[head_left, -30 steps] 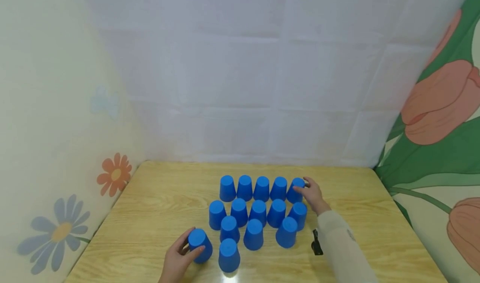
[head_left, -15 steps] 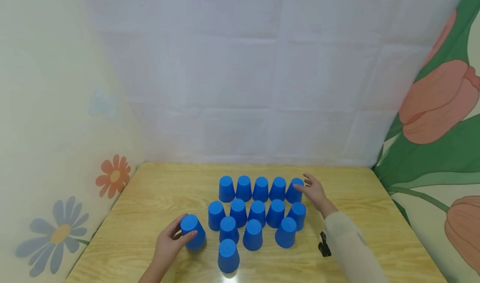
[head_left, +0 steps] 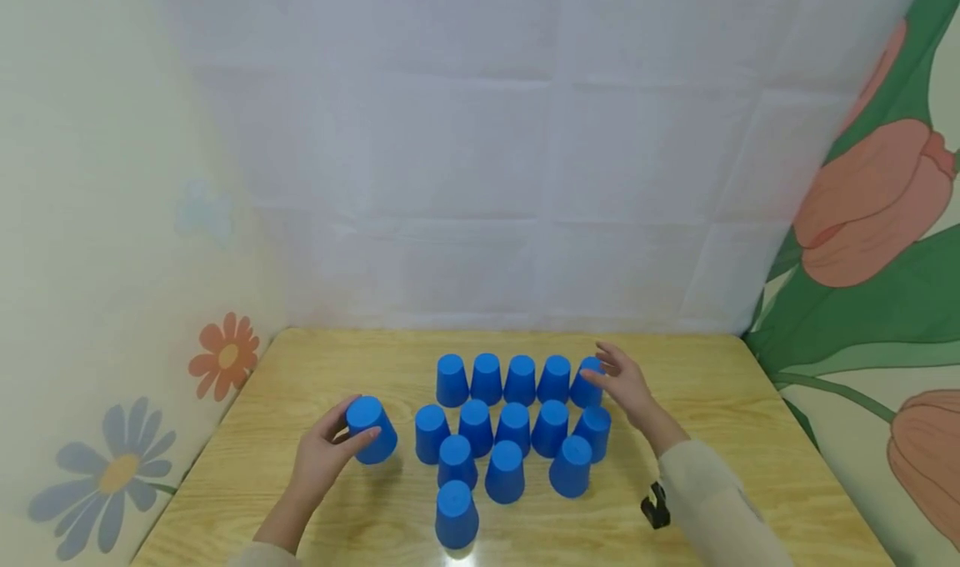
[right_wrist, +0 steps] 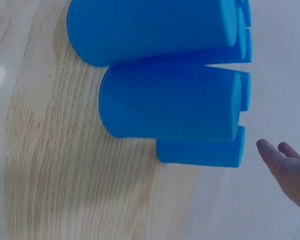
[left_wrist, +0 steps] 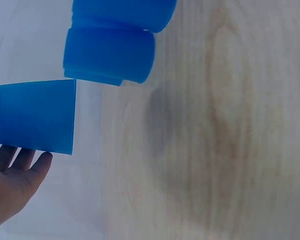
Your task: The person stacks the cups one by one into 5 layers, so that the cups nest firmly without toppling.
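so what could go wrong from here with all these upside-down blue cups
The left hand holds a lifted blue cup above the table, so it might slip and drop.

If that cup swings right, it could knock the leftmost cup of the second row from the back.

The right hand is very close to the back row's rightmost cup; a careless move might nudge it out of line.

The table [head_left: 337, 358] has light wood-grain top, w/ bright reflection [head_left: 460, 560] nr. the front. On it are standing 14 blue cups [head_left: 505, 473], all narrow end up: 5 in back row [head_left: 521, 381], 5 in 2nd row [head_left: 513, 427], then 3 w/ wider gap before the rightmost, & 1 single cup [head_left: 457, 517] nearest the front.
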Available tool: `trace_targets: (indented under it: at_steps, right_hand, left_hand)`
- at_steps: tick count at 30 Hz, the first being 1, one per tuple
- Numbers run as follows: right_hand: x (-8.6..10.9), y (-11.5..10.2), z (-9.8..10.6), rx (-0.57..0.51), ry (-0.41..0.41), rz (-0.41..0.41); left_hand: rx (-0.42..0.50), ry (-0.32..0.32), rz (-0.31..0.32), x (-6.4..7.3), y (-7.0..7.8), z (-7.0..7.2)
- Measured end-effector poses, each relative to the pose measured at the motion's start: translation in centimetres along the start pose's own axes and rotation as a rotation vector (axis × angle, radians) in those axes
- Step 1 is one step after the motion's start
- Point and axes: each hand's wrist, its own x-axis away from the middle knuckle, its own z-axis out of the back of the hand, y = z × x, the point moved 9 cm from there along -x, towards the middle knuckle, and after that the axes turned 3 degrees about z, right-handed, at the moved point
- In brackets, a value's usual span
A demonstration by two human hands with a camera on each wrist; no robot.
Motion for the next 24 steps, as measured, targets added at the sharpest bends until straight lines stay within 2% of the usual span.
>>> trace_targets:
  at_steps: [6,15,17,18,22,24]
  right_hand:
    - [1.1,-1.5,-0.7,-0.074,-0.007,0.033]
    - [3.0,-2.7,-2.9,-0.188,-0.019,0.062]
    - [3.5,-2.9,-3.6,-0.203,-0.033,0.077]
    - [3.8,-3.1,-4.0,-0.213,-0.043,0.088]
    - [4.9,-3.5,-5.9,-0.254,-0.097,0.118]
    - [5.4,-3.6,-6.8,-0.279,-0.13,0.125]
  left_hand:
    - [-0.029,-0.003,-0.036,-1.3,1.1,0.5]
    - [-0.02,-0.048,-0.083,-3.6,3.4,0.1]
    - [-0.027,-0.057,-0.097,-4.6,3.1,-0.1]
    - [-0.018,-0.059,-0.122,-5.5,2.3,-0.2]
    - [-0.075,-0.039,-0.138,-9.0,-0.8,-0.6]
    - [-0.089,-0.039,-0.141,-10.3,-1.5,-1.0]
